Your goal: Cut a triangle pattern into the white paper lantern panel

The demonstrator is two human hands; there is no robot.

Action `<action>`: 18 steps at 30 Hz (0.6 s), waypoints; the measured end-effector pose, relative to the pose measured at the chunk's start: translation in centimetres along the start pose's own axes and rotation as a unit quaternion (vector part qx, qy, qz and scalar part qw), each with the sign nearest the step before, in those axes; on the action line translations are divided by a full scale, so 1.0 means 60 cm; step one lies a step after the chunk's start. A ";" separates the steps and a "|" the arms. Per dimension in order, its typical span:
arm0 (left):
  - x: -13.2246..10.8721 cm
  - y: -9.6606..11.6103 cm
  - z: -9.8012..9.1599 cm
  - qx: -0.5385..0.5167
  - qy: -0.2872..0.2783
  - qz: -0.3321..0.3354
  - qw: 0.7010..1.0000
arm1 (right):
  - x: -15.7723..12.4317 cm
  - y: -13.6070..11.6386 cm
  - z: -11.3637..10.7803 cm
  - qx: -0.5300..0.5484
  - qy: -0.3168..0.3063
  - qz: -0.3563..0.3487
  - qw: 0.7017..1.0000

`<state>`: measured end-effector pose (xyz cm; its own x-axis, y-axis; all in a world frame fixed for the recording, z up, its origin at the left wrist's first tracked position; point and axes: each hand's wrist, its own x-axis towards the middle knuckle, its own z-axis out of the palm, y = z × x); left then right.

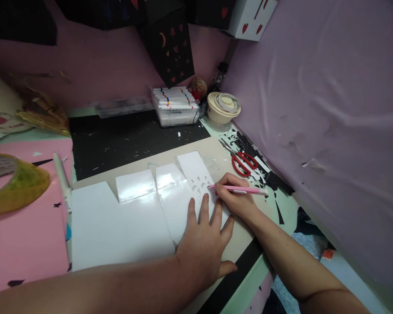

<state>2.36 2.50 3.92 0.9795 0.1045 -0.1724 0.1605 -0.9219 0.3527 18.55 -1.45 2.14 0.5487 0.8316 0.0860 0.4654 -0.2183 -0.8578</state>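
My right hand (237, 196) grips a slim pink pen-style craft knife (245, 189), its tip resting on the white card (191, 161). Several small triangular shapes show in the card around that tip, some looking cut through and others only outlined. Fingers spread, my left hand (205, 240) lies flat over the lower part of the card, just left of the right hand. Folded panels and strips of clear glossy tape mark the card, which reaches far to the left. Under it lies a beige board (216, 152).
Red-handled scissors (244, 163) lie among black and white paper scraps (265, 170) at right. A marker box (177, 109) and lidded tub (221, 113) stand behind. A yellow tape roll (36, 185) sits on pink sheet at left. Black decorated paper boxes (170, 48) hang overhead.
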 end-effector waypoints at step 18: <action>-0.002 0.001 0.002 0.001 0.011 0.000 1.000 | 0.000 -0.004 -0.001 0.002 -0.010 0.001 1.000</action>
<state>2.25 2.38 3.86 0.9820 0.1118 -0.1525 0.1596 -0.9226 0.3512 18.49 -1.46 2.37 0.5356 0.8413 0.0740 0.4616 -0.2182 -0.8599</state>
